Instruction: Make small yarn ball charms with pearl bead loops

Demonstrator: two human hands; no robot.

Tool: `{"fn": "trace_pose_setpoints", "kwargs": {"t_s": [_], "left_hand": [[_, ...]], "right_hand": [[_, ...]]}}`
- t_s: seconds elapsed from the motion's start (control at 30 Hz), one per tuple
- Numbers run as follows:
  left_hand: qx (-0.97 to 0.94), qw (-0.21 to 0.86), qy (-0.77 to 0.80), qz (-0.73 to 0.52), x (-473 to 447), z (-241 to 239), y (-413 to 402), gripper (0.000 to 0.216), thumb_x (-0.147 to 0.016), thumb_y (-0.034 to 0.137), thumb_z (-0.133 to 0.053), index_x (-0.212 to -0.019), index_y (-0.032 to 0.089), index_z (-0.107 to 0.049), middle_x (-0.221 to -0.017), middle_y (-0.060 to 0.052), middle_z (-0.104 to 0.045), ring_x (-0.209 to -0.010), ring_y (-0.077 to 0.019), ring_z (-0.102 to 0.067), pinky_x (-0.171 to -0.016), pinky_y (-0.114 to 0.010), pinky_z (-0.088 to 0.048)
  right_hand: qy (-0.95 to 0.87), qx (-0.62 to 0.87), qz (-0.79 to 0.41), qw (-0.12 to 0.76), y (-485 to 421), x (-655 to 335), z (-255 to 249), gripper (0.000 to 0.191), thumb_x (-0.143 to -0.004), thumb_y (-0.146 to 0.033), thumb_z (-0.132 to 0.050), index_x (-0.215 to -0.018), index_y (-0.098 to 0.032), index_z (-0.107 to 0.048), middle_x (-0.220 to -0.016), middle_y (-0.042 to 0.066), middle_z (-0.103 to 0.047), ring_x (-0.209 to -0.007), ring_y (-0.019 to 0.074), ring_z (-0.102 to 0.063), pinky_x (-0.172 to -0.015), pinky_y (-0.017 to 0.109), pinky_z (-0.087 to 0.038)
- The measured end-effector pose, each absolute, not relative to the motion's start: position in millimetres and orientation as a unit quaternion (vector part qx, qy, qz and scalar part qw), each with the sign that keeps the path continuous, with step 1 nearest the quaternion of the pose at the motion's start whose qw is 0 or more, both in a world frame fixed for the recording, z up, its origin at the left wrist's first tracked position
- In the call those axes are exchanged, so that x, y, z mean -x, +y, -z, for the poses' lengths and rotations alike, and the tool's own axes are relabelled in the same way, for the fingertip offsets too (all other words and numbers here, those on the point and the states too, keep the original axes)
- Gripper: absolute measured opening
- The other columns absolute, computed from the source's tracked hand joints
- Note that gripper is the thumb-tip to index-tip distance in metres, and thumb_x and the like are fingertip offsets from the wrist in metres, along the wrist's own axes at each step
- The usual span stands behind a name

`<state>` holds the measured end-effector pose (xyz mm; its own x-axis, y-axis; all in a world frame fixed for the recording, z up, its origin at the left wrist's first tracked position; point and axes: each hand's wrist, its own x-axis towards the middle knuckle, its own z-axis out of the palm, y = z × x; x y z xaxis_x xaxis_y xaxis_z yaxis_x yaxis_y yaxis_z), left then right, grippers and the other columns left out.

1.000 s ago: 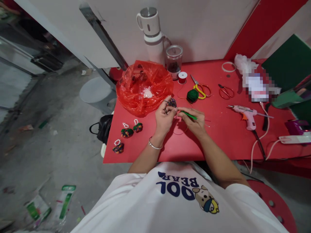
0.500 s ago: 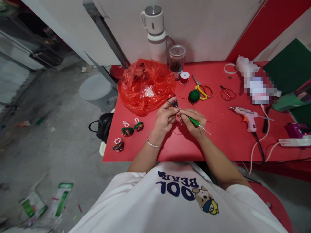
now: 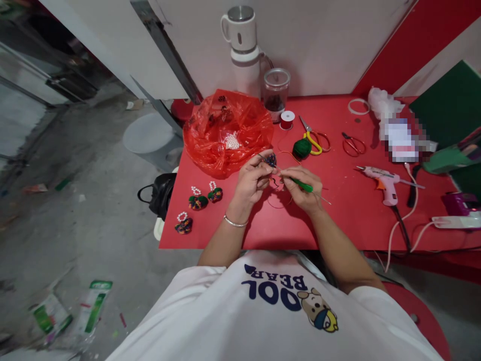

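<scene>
Above the red table (image 3: 278, 233), my left hand (image 3: 250, 183) is pinched on a small piece of dark multicoloured yarn work (image 3: 270, 160). My right hand (image 3: 304, 188) grips a crochet hook (image 3: 301, 185) by its green handle, its thin shaft pointing at the left fingertips. Where hook and yarn meet is too small to make out. Thin red thread (image 3: 278, 206) loops below the hands. Just beyond my right hand lies a ball of green yarn (image 3: 302, 148). Left of my left hand sit three yarn pieces with white bead loops, one of them a green-topped piece (image 3: 198, 202).
A red plastic bag (image 3: 205, 135) holding a packet of white beads (image 3: 232, 141) lies back left. Behind are a thread spool (image 3: 287, 120), a clear jar (image 3: 276, 90) and yellow-handled scissors (image 3: 314, 143). Red-handled snips (image 3: 353, 145) and a pink glue gun (image 3: 383, 181) with cables lie right.
My hands have drawn slightly apart, the left shifting left and the right, with the hook, a little right. The view has shifted slightly.
</scene>
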<state>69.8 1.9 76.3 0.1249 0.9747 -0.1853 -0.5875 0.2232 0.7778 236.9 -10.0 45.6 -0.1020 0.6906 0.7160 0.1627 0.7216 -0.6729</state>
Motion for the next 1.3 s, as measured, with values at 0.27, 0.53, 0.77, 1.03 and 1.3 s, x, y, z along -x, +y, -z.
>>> {"fn": "trace_pose_setpoints", "kwargs": {"t_s": [0.27,0.53,0.77,1.03,1.3], "left_hand": [[-0.292,0.698,0.345,-0.555,-66,-76,2,0.046,-0.064,0.014,-0.077,-0.11,0.015,-0.074,-0.062,0.003,-0.069,-0.037,0.0002,-0.026,-0.04,-0.019,-0.011],[-0.294,0.686,0.356,-0.562,-63,-73,4,0.045,-0.06,0.013,-0.074,-0.105,0.015,-0.076,-0.058,0.004,-0.066,-0.037,-0.0008,-0.027,-0.04,-0.019,-0.011],[-0.294,0.691,0.372,-0.546,-62,-72,5,0.048,-0.058,0.014,-0.071,-0.106,0.014,-0.073,-0.056,0.005,-0.064,-0.037,-0.0014,-0.031,-0.04,-0.017,-0.012],[-0.297,0.691,0.363,-0.55,-62,-71,5,0.05,-0.058,0.014,-0.071,-0.108,0.015,-0.071,-0.056,0.005,-0.065,-0.037,-0.0018,-0.032,-0.039,-0.017,-0.013],[-0.305,0.642,0.357,-0.606,-74,-67,3,0.058,-0.065,0.011,-0.076,-0.122,0.018,-0.071,-0.062,0.004,-0.067,-0.042,-0.0037,-0.041,-0.043,-0.017,-0.028]], "right_hand": [[-0.73,0.287,-0.216,0.581,-8,-240,-44,0.025,-0.097,-0.018,-0.065,-0.112,-0.03,-0.08,-0.102,0.004,-0.083,-0.088,0.0174,-0.078,-0.082,0.034,-0.064],[-0.744,0.291,-0.206,0.564,-5,-243,-45,0.02,-0.095,-0.021,-0.066,-0.101,-0.03,-0.083,-0.095,0.004,-0.081,-0.083,0.0169,-0.076,-0.078,0.032,-0.063],[-0.754,0.266,-0.219,0.56,-6,-246,-45,0.022,-0.094,-0.018,-0.065,-0.095,-0.031,-0.084,-0.091,0.003,-0.078,-0.076,0.0142,-0.072,-0.07,0.029,-0.06],[-0.752,0.259,-0.209,0.569,-7,-244,-43,0.027,-0.093,-0.014,-0.066,-0.102,-0.033,-0.083,-0.093,0.002,-0.077,-0.076,0.0137,-0.072,-0.07,0.028,-0.06],[-0.727,0.309,-0.203,0.578,-9,-240,-46,0.02,-0.095,-0.022,-0.064,-0.102,-0.029,-0.082,-0.094,0.004,-0.081,-0.082,0.0182,-0.076,-0.078,0.035,-0.063]]}}
